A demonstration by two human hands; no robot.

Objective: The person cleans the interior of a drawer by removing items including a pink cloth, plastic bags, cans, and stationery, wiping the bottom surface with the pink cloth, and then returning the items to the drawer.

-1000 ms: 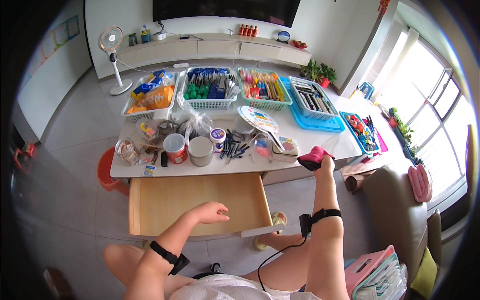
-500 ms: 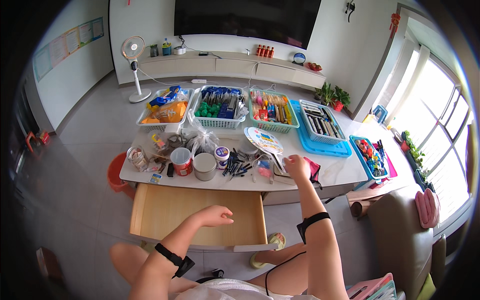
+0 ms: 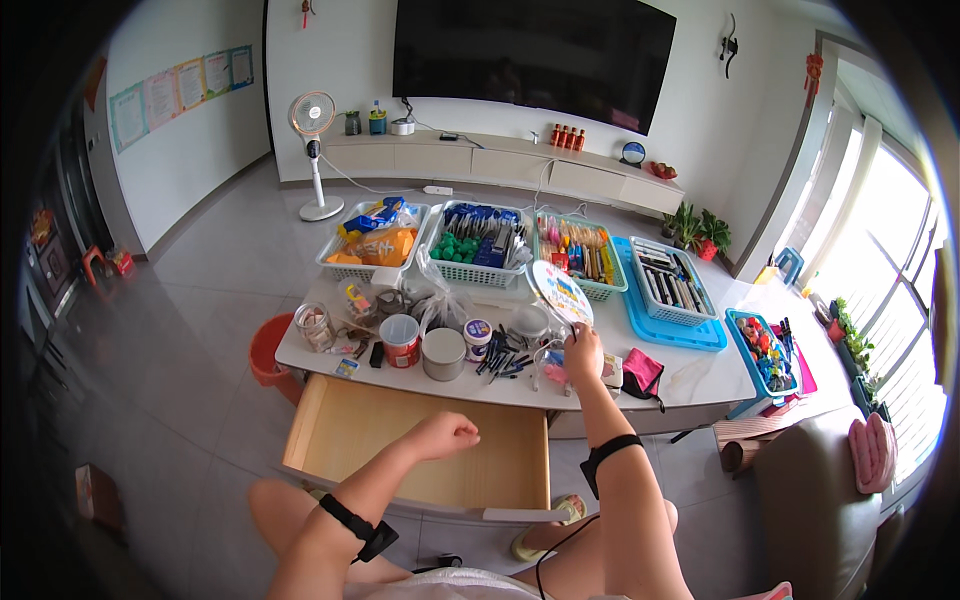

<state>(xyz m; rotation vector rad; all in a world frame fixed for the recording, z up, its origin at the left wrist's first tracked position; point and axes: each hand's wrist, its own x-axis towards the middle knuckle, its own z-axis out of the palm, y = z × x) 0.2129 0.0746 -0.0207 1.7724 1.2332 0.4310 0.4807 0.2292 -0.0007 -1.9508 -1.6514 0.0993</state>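
Note:
My right hand (image 3: 584,354) is closed round the handle of a round paddle hand fan (image 3: 562,291), whose white face with coloured print tilts up over the table. Beside that hand lie a pink and black cloth pouch (image 3: 643,374) and a small clear bag with something pink (image 3: 552,368). My left hand (image 3: 446,436) hovers over the pulled-out wooden drawer (image 3: 370,420), fingers curled in with nothing visible in them. Loose dark pens (image 3: 503,362) lie on the white table (image 3: 690,385), near a purple-labelled tub (image 3: 477,338) and a grey round tin (image 3: 443,354).
Along the table's far side stand baskets: one with orange and blue packets (image 3: 385,245), one with green balls (image 3: 480,245), one with packets (image 3: 580,255), one with markers (image 3: 675,278). A red-labelled tub (image 3: 401,342), glass jar (image 3: 315,328) and orange bin (image 3: 272,350) are left.
My right hand has closed on the fan's handle, and the fan stands more steeply tilted. My left hand's fingers have curled in further. The whole view has shifted slightly.

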